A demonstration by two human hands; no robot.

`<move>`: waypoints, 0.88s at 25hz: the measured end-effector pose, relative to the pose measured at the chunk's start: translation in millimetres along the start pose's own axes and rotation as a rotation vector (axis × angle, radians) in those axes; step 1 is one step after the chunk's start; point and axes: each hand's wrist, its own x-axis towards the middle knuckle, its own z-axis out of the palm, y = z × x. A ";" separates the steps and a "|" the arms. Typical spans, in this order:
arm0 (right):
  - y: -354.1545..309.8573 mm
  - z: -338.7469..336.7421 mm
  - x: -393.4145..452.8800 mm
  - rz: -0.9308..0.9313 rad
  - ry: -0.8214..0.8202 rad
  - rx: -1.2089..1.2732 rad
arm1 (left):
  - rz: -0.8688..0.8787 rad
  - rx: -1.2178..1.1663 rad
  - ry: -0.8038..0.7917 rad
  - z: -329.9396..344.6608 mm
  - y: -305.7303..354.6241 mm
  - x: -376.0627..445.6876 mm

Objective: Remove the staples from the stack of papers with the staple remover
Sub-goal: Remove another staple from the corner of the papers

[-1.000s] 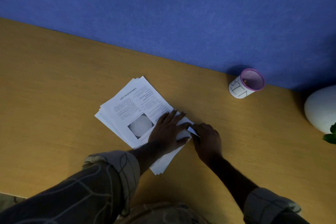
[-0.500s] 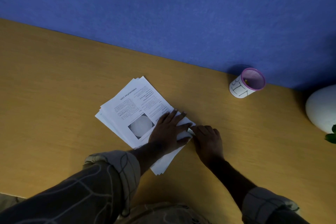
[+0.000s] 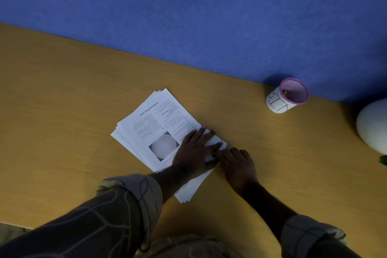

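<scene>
A loose stack of white printed paper sheets (image 3: pixel 155 123) lies at an angle near the middle of the tan wooden tabletop (image 3: pixel 62 94), its top page showing upside-down text and a grey round picture. The left hand (image 3: pixel 194 151) lies flat on the near right part of the stack, its fingers (image 3: pixel 206 134) straight and spread, pressing the pages down. The right hand (image 3: pixel 238 165) sits just beside it at the stack's right edge, knuckles up, its fingers (image 3: pixel 222 154) curled down towards the corner of the sheets, where they meet the left hand's fingertips. A small dark bit shows at that spot, too small to tell whether it is the staple remover, so I cannot tell what, if anything, the right hand grips. Both forearms come out of rolled-up patterned sleeves (image 3: pixel 134 190).

Well apart, at the far right of the tabletop by the blue felt wall (image 3: pixel 188 6), stands a white mesh cup with a purple rim (image 3: pixel 287 96), hand-lettered on its side. A white rounded object (image 3: pixel 372 123) sits at the right edge of the view, with a scrap of green beside it.
</scene>
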 end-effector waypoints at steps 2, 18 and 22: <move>-0.1 0.0 1.2 -0.003 -0.009 0.016 | 0.002 0.003 0.001 -0.3 -0.2 0.2; 16.8 -20.7 -9.3 0.414 -0.088 0.357 | -0.035 0.004 0.031 4.1 -2.3 -0.8; 20.0 -23.4 -10.8 0.410 -0.100 0.429 | -0.045 -0.015 0.012 4.2 -2.9 -0.5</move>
